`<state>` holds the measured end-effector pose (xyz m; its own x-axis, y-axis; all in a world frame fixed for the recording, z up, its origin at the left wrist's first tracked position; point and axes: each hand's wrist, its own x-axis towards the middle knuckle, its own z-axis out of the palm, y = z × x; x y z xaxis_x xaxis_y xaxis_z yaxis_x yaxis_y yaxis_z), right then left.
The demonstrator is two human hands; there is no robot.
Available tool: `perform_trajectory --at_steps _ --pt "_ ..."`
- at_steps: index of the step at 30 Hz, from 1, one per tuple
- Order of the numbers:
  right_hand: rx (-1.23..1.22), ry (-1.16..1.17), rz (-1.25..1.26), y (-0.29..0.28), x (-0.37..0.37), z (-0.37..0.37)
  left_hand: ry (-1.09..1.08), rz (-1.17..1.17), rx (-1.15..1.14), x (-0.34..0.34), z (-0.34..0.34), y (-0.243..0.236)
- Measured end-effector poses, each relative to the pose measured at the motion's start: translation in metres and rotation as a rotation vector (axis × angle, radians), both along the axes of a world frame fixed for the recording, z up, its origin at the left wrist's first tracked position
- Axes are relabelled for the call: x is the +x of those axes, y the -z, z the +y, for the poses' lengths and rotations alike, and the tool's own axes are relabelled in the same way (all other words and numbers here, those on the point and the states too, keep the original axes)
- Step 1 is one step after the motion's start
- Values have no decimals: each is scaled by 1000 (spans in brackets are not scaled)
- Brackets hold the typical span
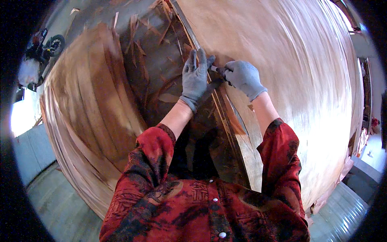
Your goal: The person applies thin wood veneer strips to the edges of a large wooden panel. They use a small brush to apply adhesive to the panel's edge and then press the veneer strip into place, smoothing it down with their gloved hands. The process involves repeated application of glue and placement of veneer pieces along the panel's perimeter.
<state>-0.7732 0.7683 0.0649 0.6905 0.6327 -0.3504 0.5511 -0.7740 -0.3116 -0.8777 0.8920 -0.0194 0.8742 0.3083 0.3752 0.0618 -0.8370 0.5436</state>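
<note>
A wide stack of thin wood veneer sheets [298, 80] spreads out on the right, its long edge [186, 25] running slantwise down the middle. My left hand [195, 78], in a grey glove, lies at that edge with its fingers stretched out and thumb apart. Just to its right, my gloved right hand [243, 78] is closed around a small dark-handled tool [219, 70]. A pale part of the tool points toward my left hand; its exact kind is too small to make out. Below both hands, a torn strip of veneer [235, 121] sticks out along the edge.
A second veneer stack [86, 92] with ragged edges stands on the left. Between the stacks, broken veneer scraps [139, 48] litter a dark gap. A motorbike [44, 52] is parked at the far left. Corrugated sheet [340, 207] lies at the lower right.
</note>
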Motion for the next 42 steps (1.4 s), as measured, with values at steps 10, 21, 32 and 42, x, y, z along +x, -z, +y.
perform_trajectory --at_steps 10,21,32,42 --pt "-192 209 0 -8 -4 25 -40 -148 91 -3 -8 -6" --pt "-172 142 -32 -15 -4 6 92 57 331 -2 -12 -10" --pt "475 482 231 -18 -66 -40 150 79 335 -1 -14 -10" --pt "1374 1112 -312 -94 -98 -295 183 96 433 6 -9 -3"
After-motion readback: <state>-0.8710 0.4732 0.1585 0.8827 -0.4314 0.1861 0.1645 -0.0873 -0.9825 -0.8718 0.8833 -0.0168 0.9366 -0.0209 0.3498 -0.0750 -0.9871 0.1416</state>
